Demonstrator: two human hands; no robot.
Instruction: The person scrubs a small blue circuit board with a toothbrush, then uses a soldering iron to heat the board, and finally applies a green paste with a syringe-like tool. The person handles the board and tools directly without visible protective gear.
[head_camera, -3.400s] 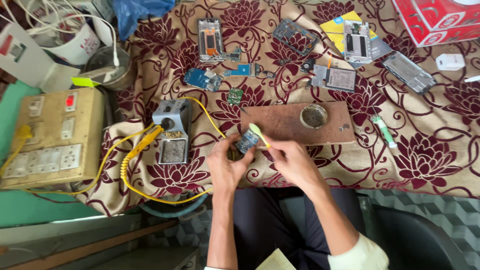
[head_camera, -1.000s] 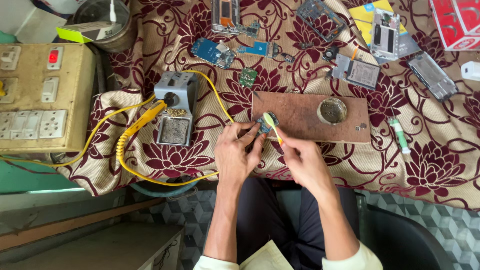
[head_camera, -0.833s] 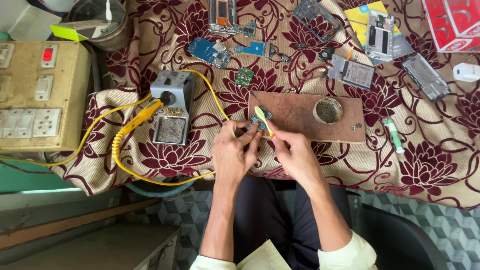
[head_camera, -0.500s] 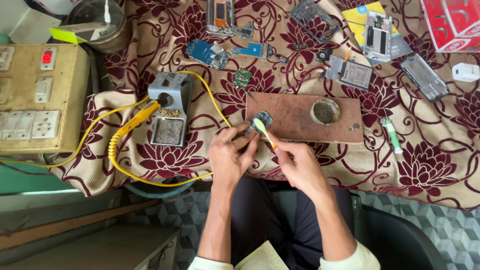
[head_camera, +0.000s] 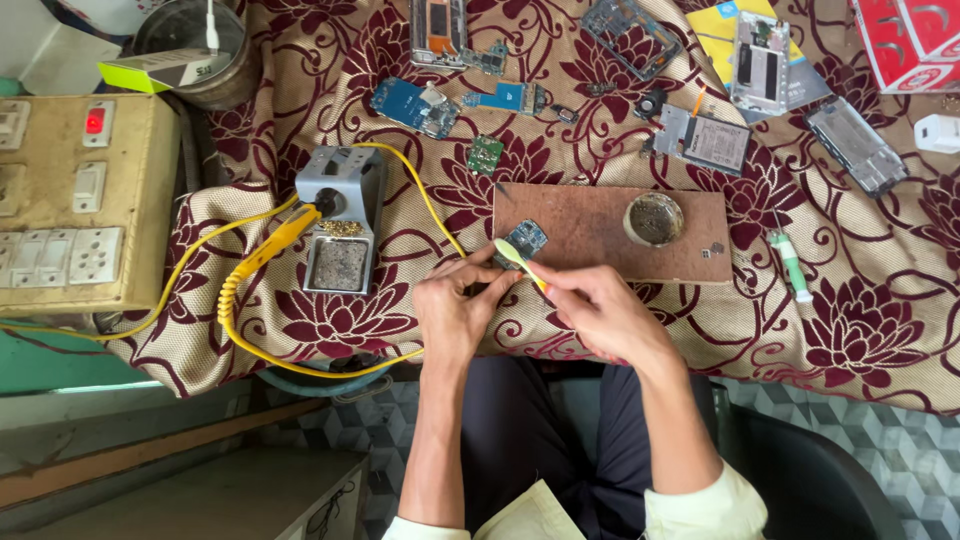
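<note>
Your left hand (head_camera: 462, 312) pinches the small blue circuit board (head_camera: 524, 239), right hand (head_camera: 597, 310) closed on the yellow-green brush (head_camera: 520, 262); hard scrubbing could dislodge components.

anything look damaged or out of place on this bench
Phones lie opened up across the floral cloth: bare frames and loose blue circuit boards, scattered without order. The yellow cable droops over the table edge. Otherwise nothing is spilled.

Red-white box (head_camera: 915, 40) top right; green-white carton (head_camera: 165, 70) top left.
</note>
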